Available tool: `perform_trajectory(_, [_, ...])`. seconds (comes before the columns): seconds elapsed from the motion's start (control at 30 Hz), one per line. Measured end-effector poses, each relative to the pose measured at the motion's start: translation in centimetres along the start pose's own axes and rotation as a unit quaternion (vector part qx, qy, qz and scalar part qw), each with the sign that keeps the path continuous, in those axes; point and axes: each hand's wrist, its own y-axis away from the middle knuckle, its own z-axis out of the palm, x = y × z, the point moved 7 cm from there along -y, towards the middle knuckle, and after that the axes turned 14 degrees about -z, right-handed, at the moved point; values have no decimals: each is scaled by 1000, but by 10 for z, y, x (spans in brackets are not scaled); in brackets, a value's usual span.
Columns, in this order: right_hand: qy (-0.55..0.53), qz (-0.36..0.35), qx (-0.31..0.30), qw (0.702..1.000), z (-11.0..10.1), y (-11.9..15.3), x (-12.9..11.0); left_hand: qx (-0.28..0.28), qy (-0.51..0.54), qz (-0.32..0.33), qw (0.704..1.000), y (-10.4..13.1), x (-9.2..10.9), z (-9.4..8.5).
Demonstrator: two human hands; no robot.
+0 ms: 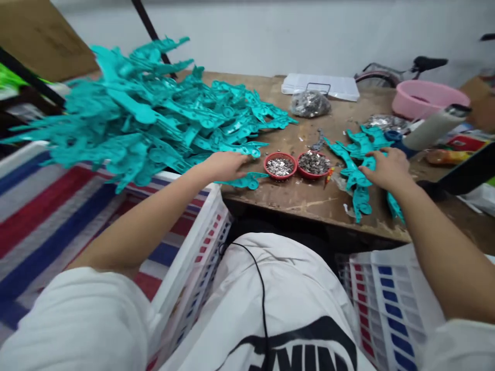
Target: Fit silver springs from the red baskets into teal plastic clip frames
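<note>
A large heap of teal plastic parts (170,113) covers the left of the wooden table (309,201). My left hand (228,166) rests over teal parts at the heap's front right edge; its fingertips are partly hidden, and I cannot tell whether it grips one. My right hand (389,167) lies over a smaller group of teal parts (361,198) on the right, fingers spread, thumb to the left. Between the hands stand two red bowls, one with shiny metal pieces (280,166), the other with darker metal pieces (313,164).
Behind the bowls lie a bag of metal pieces (310,104) and a white plastic case (320,85). A pink basin (429,98) and a roll (436,130) stand at the right. Crates (209,232) with striped lining flank my lap below the table edge.
</note>
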Motion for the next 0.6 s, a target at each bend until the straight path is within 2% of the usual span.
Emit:
perform_trajectory(0.03, [1,-4,-9,1000,4,-2,2,-28,-29,-38,998,-5,-22,12])
perform_trajectory(0.1, [1,-23,-35,999,13,-6,4,-90,-73,-76,990,-9,-46,32])
perform_trajectory(0.17, [-6,-53,-57,997,22,-7,4,-111,-104,-76,985,-9,-49,38])
perform_trajectory(0.2, [-12,-67,-60,996,24,-6,3,-97,-123,-64,986,-7,-45,35])
perform_trajectory(0.3, [-35,-89,-29,995,15,1,1,8,-179,-19,984,4,-21,8])
perform_trajectory(0.37, [-52,-92,26,994,-6,9,-2,97,-197,24,975,22,0,-12])
perform_trajectory(0.43, [-68,-104,102,987,-35,19,-12,177,-198,95,959,46,24,-23])
perform_trajectory(0.5, [-75,-139,170,973,-68,31,-34,254,-200,192,927,75,50,-27])
perform_trajectory(0.6, [-49,-231,224,945,-110,54,-94,331,-216,335,855,116,81,-26])
